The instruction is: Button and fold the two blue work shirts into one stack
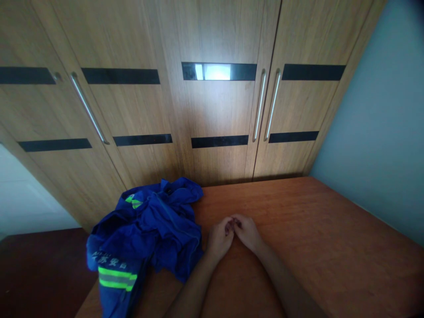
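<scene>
My left hand and my right hand meet over the table, their curled fingers touching each other. Both are closed, and no object shows in either one. Just left of my left hand lies a crumpled blue work jacket with yellow-green and grey reflective bands. One sleeve, with pale lettering above its band, hangs toward the table's near left edge.
The reddish-brown wooden table stands against a wooden wardrobe with black strips and long metal handles. A pale blue wall borders the table on the right. Dark red floor shows at lower left.
</scene>
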Demonstrator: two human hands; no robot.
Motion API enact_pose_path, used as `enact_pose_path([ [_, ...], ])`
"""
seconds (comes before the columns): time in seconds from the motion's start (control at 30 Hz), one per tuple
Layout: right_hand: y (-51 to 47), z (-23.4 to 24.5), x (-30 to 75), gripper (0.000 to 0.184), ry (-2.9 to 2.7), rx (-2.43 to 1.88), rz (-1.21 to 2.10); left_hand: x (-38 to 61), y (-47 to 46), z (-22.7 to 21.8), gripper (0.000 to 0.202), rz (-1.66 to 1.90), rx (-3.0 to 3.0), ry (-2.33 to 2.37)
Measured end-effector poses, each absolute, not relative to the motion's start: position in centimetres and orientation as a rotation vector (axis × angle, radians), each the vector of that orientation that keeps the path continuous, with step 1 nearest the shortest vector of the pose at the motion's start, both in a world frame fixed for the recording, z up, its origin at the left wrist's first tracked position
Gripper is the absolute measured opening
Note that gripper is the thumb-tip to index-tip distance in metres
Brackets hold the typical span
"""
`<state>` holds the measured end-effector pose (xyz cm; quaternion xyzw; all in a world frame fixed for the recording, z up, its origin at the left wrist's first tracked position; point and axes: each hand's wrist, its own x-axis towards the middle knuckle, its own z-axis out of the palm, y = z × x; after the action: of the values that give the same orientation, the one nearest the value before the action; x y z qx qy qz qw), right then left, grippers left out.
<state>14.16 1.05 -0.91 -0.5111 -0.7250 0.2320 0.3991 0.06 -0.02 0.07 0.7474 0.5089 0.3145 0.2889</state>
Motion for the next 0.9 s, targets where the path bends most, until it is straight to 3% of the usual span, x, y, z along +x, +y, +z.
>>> enact_pose_path([
  [0.37,1.2,-1.1,14.3,0.022,-1.832,-1.274,0.614,0.1,-0.1,0.1,0.032,0.851,1.999,1.349],
  [0.67,2.0,-1.5,14.7,0.025,-1.716,-1.233,0.696,0.4,-0.8,0.7,0.044,0.819,2.086,1.403],
  [0.9,2.5,-2.2,14.9,0.025,-1.630,-1.197,0.745,-1.4,-2.7,8.3,0.048,0.917,2.675,1.639],
])
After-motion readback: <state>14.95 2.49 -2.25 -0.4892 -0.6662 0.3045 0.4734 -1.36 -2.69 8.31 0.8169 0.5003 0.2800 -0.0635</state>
